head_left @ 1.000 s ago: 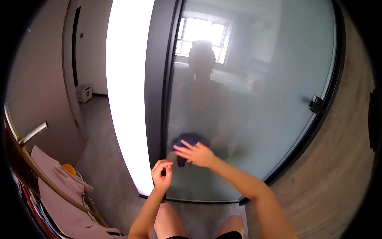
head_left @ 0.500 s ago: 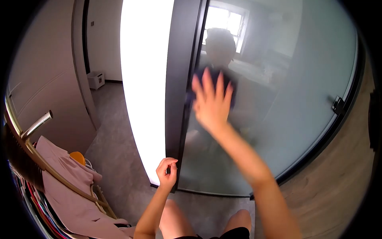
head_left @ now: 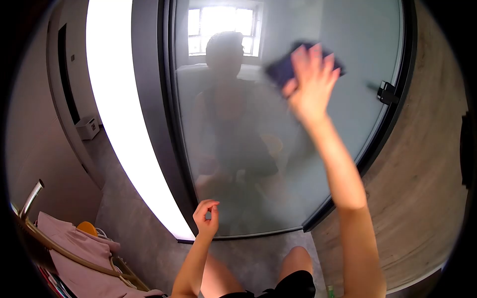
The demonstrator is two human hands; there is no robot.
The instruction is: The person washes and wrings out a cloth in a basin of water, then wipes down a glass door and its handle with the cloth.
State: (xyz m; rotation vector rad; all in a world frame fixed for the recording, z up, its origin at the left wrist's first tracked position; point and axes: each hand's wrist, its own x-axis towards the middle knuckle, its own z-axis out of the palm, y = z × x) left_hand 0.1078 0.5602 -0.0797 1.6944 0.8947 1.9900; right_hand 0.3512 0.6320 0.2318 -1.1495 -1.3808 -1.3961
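Observation:
My right hand (head_left: 314, 92) lies with fingers spread over a dark navy cloth (head_left: 282, 71), holding it flat against the upper right part of a glass door (head_left: 318, 164). The cloth shows past my fingers on both sides and is slightly blurred. In front of the door's lower left, my left hand (head_left: 206, 218) is raised with its fingers curled in and thumb near the fingertips; nothing shows in it. The glass carries a reflection of a person and a bright window.
A black door handle or latch (head_left: 386, 93) sits at the door's right edge. To the left stands a bright white panel (head_left: 117, 114). Pink fabric (head_left: 74, 248) hangs over a metal rack (head_left: 59, 246) at lower left. A wood-look surface (head_left: 422, 164) is on the right.
My right hand and the cloth have moved right and slightly up across the glass. The view has turned to the right. My left hand stays curled at about the same height.

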